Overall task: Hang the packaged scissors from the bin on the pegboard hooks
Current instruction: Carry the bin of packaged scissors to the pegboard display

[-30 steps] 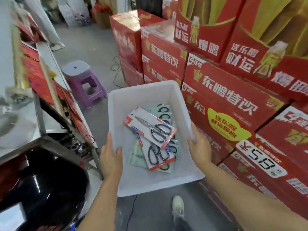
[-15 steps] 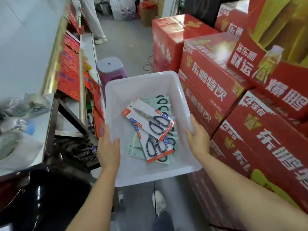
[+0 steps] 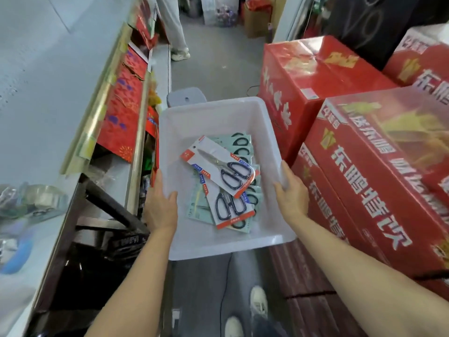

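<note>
I carry a white plastic bin (image 3: 213,113) in front of me over the aisle floor. My left hand (image 3: 161,205) grips its left rim, thumb inside. My right hand (image 3: 290,193) grips the right rim. Inside lie several packaged scissors: the top pack (image 3: 218,165) is white and red with black-handled scissors, a second like it (image 3: 230,207) lies below, and green-backed packs (image 3: 243,142) sit under them. No pegboard hooks are plainly visible.
Stacked red drink cartons (image 3: 364,166) line the right side of the narrow aisle. A shelf unit (image 3: 136,132) with red goods runs along the left. A stool (image 3: 185,97) stands beyond the bin, and a person's legs (image 3: 176,32) farther down the aisle.
The view has swung left and forward along the aisle. The bin stays held in both hands, and the red cartons now pass on the right.
</note>
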Motion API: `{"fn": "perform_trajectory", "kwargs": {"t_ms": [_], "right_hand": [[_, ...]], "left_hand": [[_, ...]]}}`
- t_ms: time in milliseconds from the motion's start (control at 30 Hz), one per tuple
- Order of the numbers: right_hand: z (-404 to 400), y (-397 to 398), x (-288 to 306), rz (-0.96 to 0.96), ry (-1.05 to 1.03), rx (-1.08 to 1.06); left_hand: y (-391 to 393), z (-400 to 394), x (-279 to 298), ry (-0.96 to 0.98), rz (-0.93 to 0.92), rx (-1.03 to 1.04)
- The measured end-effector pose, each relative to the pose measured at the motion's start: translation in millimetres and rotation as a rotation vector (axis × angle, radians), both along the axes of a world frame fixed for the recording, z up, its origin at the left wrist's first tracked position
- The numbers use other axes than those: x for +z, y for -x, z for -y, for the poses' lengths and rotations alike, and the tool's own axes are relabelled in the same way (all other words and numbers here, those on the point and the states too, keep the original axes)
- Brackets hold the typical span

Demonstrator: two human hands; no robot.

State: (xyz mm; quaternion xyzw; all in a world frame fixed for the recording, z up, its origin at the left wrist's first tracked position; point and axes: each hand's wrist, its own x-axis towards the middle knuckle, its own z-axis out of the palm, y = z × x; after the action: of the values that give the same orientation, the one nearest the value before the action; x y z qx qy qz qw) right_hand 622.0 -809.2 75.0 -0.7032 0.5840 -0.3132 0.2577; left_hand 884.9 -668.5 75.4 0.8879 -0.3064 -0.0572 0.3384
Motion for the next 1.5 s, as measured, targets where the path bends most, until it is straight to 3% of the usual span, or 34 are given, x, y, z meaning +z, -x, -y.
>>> {"fn": "perform_trajectory", "kwargs": {"t_ms": [600, 1067, 1500], "right_hand": [[179.9, -125.4, 1.8, -0.010, -0.071, 0.138], [262.4, -249.6, 27.7, 0.023, -0.043, 0.074], [353.2, -329.2, 4.7, -0.052, -0.116, 0.068]], "left_hand": [[-98.4, 146.2, 4.5, -0.003, 0.056, 0.095], [-227.0, 239.3, 35.0, 0.009, 0.075, 0.043], [-310.0, 330.4, 13.4, -0.093, 0.089, 0.055]]}}
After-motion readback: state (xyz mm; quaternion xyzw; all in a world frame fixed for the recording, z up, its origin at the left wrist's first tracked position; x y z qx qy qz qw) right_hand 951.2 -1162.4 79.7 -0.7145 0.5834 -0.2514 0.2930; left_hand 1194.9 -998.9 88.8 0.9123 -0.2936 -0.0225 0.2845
